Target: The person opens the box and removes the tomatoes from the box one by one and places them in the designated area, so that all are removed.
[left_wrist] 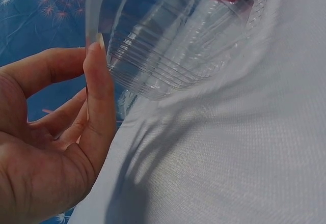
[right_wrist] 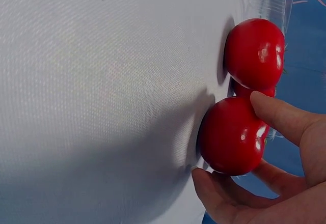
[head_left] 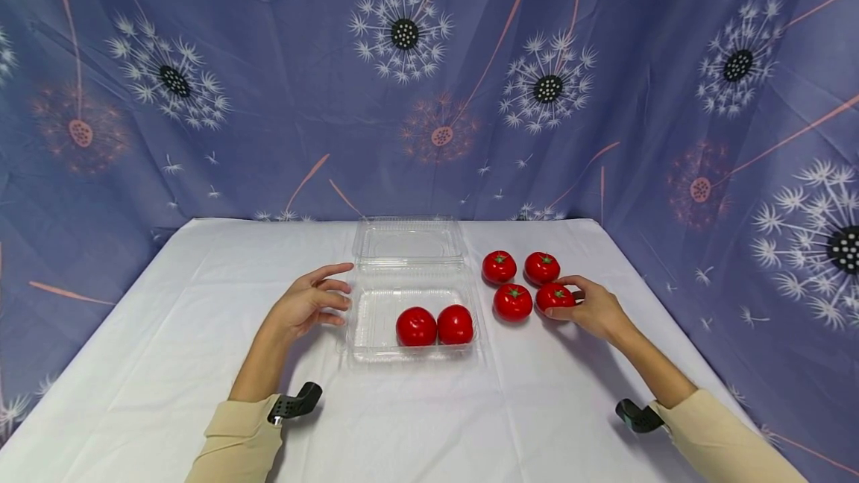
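Note:
My right hand (head_left: 593, 309) has its thumb and fingers around the front right tomato (head_left: 552, 297), which sits on the tablecloth. In the right wrist view, one fingertip touches that tomato (right_wrist: 232, 137), while another lies by its lower edge. Three more red tomatoes with green stems stand close by, including a front left tomato (head_left: 513, 302). Two tomatoes (head_left: 416, 327) lie inside the clear plastic clamshell box (head_left: 376, 355), whose lid (head_left: 409, 244) is folded back. At the box's left edge is my left hand (head_left: 305, 306), fingers loosely bent, its thumb (left_wrist: 98, 91) against the rim.
A white cloth (head_left: 416, 423) covers the table. Behind and at both sides hangs a blue curtain (head_left: 288, 95) with dandelion prints. Each wrist wears a black camera mount (head_left: 295, 402) near a beige sleeve.

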A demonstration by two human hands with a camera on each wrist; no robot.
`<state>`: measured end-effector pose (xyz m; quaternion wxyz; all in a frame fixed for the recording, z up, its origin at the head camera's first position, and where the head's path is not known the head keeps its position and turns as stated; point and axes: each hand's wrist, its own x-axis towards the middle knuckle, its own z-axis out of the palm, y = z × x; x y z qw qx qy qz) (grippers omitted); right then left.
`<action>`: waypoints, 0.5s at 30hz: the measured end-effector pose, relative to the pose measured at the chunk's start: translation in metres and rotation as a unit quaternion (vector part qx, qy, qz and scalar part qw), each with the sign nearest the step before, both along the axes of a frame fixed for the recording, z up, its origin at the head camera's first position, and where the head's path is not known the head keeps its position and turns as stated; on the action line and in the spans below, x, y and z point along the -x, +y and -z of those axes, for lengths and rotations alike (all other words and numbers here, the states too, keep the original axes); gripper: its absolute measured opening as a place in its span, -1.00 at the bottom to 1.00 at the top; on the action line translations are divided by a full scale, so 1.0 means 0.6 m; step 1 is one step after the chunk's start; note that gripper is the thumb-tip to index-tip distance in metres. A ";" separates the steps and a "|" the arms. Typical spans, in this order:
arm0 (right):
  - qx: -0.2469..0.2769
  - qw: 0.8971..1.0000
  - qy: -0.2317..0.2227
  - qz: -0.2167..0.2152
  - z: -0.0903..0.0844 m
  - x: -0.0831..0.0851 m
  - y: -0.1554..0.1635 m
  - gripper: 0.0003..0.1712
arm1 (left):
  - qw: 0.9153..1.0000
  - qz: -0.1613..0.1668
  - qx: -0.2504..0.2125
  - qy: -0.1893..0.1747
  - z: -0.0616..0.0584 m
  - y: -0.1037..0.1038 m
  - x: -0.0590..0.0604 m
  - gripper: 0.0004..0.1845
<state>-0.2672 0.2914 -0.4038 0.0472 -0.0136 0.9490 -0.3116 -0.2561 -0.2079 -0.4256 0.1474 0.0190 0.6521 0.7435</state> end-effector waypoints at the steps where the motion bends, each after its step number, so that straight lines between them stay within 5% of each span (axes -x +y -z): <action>1: 0.001 1.000 0.001 -0.001 0.000 0.000 0.000 -0.15 | 1.000 0.000 0.000 0.000 0.000 0.000 0.000 -0.12; 15: -0.010 1.000 0.007 -0.018 -0.017 -0.001 -0.004 -0.15 | 1.000 0.000 0.006 0.001 -0.003 0.000 0.000 -0.12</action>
